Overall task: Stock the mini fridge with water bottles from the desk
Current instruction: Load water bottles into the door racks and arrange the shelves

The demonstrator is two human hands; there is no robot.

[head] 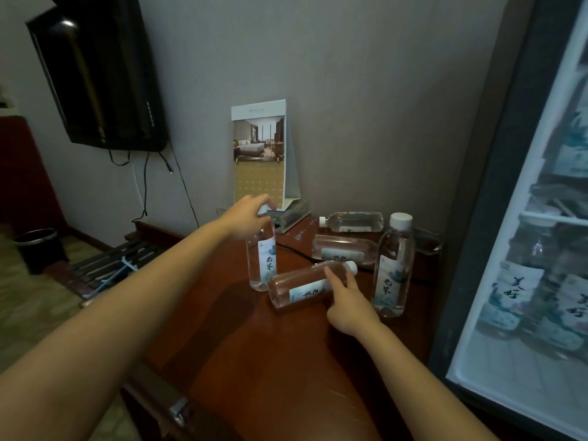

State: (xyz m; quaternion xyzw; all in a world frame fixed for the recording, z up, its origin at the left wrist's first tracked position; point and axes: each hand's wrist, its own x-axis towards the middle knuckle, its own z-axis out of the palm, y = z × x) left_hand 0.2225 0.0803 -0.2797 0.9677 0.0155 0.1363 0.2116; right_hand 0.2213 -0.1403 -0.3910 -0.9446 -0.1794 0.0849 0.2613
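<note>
Several clear water bottles with white caps and pale labels are on the brown desk (286, 361). My left hand (249, 214) is closed over the cap of an upright bottle (261, 259). My right hand (348, 300) rests its fingers on a bottle lying on its side (305, 283), touching but not wrapped around it. Another upright bottle (394, 265) stands to the right. Two more lie flat behind, one (342, 249) nearer and one (354, 221) by the wall. The mini fridge (541, 249) stands open at the right with labelled bottles on its shelves.
A standing brochure card (261, 154) and a dark tray (291, 214) sit at the desk's back by the wall. A black cable (296, 251) runs across the desk. A wall television (98, 74) hangs at left, above a luggage rack (111, 265) and a bin (39, 249).
</note>
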